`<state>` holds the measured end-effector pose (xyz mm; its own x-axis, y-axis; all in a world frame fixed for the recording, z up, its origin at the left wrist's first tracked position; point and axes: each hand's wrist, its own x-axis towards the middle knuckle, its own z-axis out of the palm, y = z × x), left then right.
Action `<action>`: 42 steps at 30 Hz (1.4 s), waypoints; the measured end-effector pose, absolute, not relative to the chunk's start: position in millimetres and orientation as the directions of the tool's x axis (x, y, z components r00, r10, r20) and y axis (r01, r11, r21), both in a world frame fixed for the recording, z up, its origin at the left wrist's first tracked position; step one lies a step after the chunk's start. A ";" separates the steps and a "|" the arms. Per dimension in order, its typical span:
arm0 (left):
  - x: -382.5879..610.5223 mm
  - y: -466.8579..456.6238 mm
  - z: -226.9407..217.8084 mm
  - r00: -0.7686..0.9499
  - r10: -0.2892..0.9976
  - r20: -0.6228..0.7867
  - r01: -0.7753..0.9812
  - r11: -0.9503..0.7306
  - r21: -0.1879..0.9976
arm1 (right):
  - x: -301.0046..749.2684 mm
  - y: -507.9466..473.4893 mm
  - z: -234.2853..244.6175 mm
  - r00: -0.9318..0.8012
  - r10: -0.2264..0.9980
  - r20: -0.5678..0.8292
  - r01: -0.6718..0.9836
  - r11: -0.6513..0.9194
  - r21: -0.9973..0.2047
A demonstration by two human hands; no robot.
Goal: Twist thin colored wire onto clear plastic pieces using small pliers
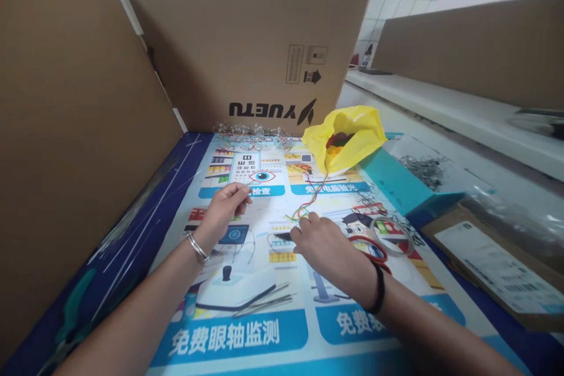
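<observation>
My left hand point(227, 205) is raised over the printed sheet, thumb and forefinger pinched together. Whatever it pinches is too fine to make out. Fingers curled, my right hand point(319, 244) closes around the middle of a pair of scissors point(373, 247). Their dark tip sticks out to its left and the red handles show behind the wrist. Just beyond that hand lie red, green and yellow cords point(304, 207), running to a yellow bag point(346, 135). Thin bent wires point(247, 249) lie on the sheet between the hands.
Cardboard walls point(247, 47) stand at the back and left. Clear tangled pieces point(255, 136) sit along the back. Straight metal rods point(267, 299) lie in front, pliers point(70, 317) at lower left. Right are a tape roll point(410, 241), teal box point(396, 179) and labelled carton point(497, 264).
</observation>
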<state>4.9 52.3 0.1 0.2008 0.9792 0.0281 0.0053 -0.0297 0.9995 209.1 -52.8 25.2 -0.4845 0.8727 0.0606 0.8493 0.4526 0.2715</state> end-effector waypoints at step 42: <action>25.5 22.3 9.4 0.364 0.931 -0.019 0.007 0.017 1.000 | 222.0 -25.4 28.9 -0.313 0.915 0.253 0.916 0.361 -0.173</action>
